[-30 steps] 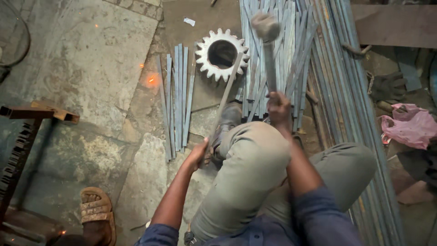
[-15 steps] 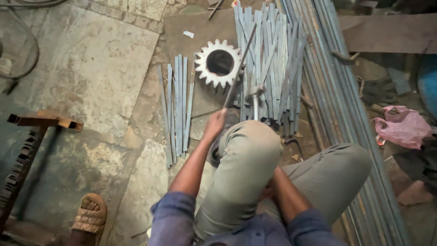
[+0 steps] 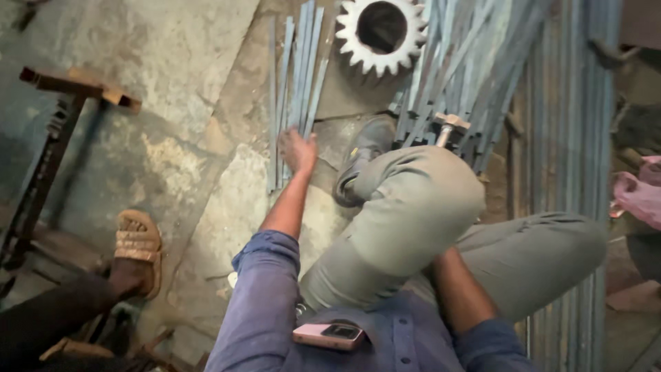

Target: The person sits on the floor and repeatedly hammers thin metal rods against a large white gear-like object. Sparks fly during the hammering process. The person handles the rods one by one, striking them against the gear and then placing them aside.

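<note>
Left hand (image 3: 297, 150) has left the rod it gripped near the knee and now reaches to the small bundle of flat strips (image 3: 295, 89), centre frame. Hammer (image 3: 449, 126), raised a second ago, now sits low behind the knee. Right hand gone from view.

A rough metal workshop: a big steel gear (image 3: 381, 31) lies on the stone floor (image 3: 138, 62), with cut metal strips (image 3: 296, 76) left of it and long rods (image 3: 578, 138) to its right.

Pink phone (image 3: 328, 335) with dark screen, in blue shirt pocket
</note>
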